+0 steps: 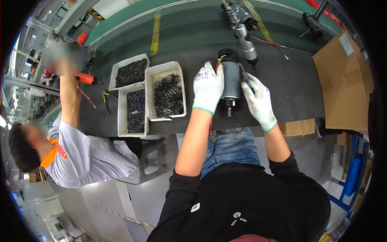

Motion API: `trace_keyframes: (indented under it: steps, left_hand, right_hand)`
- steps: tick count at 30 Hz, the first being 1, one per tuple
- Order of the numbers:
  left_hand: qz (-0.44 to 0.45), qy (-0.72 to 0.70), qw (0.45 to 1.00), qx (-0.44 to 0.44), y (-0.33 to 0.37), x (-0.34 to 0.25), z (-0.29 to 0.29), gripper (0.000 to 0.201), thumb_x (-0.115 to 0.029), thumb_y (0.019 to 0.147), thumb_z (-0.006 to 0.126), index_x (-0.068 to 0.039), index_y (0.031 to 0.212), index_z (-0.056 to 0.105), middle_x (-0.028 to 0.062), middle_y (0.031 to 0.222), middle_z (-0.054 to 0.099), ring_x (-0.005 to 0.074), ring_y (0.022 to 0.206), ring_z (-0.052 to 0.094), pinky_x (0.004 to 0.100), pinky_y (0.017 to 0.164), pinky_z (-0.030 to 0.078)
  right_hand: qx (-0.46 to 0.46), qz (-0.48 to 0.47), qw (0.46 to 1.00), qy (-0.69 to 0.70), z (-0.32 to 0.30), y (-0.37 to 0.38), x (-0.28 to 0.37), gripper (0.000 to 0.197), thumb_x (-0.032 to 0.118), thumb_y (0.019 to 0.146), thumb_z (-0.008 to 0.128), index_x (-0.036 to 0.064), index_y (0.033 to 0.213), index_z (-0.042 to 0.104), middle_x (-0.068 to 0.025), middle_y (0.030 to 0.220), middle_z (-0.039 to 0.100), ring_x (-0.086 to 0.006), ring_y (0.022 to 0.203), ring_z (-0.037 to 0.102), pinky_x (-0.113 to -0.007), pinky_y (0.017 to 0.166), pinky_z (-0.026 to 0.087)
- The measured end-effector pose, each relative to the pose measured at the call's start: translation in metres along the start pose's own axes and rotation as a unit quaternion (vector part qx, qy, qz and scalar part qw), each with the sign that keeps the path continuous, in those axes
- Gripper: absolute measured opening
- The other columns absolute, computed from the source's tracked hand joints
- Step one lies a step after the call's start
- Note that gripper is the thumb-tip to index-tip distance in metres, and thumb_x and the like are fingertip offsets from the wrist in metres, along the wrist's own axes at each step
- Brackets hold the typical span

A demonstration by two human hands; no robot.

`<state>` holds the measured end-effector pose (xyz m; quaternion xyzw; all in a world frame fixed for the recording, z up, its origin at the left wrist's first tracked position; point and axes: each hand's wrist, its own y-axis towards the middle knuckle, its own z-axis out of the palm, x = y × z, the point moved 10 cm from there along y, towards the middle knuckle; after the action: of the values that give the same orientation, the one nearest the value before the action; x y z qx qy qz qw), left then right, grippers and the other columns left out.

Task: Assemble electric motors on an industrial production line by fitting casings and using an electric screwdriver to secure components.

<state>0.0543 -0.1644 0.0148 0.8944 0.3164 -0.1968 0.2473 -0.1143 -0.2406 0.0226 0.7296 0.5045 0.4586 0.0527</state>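
A dark grey cylindrical electric motor (231, 80) lies on the dark work surface in front of me, its shaft toward my body. My left hand (208, 88), in a white glove, grips the motor's left side, close to yellow and red wires at its black far end. In my gloved right hand (260, 101), closed at the motor's right side, is a slim hand tool (245, 76) with a metal tip and a bit of blue handle. My fingers cover most of that tool, so its exact kind is hidden.
Left of the motor stand white bins (147, 92) of small black rings and parts. Beyond it lies a silver power screwdriver (245, 42). Cutting pliers (105, 101) rest farther left, near a co-worker (80, 149). A cardboard box (342, 80) stands right; a green conveyor (185, 24) runs behind.
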Motion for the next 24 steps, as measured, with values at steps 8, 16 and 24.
trace_keyframes:
  steps: [8,16,24]
  left_hand:
    - [-0.083,-0.13,0.988,0.018,0.04,0.042,0.024,0.064,-0.048,0.096,0.066,0.005,0.133,0.06,0.0272,0.114,0.072,0.0336,0.11,0.072,0.046,0.095,0.056]
    - [-0.056,-0.42,0.906,0.016,-0.018,-0.008,-0.057,0.074,-0.024,0.068,0.09,0.004,0.13,0.06,0.0206,0.115,0.073,0.0278,0.104,0.073,0.0367,0.092,0.058]
    - [0.05,-0.384,0.918,-0.085,-0.059,-0.018,-0.095,0.088,-0.02,0.053,0.095,0.001,0.13,0.061,0.0172,0.116,0.073,0.0279,0.102,0.074,0.0394,0.092,0.06]
  right_hand:
    - [-0.027,0.139,0.973,0.18,0.031,0.016,-0.012,0.037,0.023,0.105,0.058,-0.0078,0.125,0.066,-0.025,0.12,0.07,-0.0258,0.1,0.069,-0.035,0.091,0.053]
    - [0.126,-0.133,0.981,0.065,-0.063,0.064,0.054,0.023,0.016,0.094,0.067,-0.005,0.105,0.067,-0.0209,0.115,0.067,-0.0354,0.096,0.067,-0.039,0.089,0.054]
    - [0.337,-0.314,0.873,-0.161,-0.07,0.104,0.11,0.029,0.026,0.086,0.079,-0.0005,0.094,0.068,-0.0139,0.113,0.067,-0.0346,0.098,0.067,-0.044,0.085,0.054]
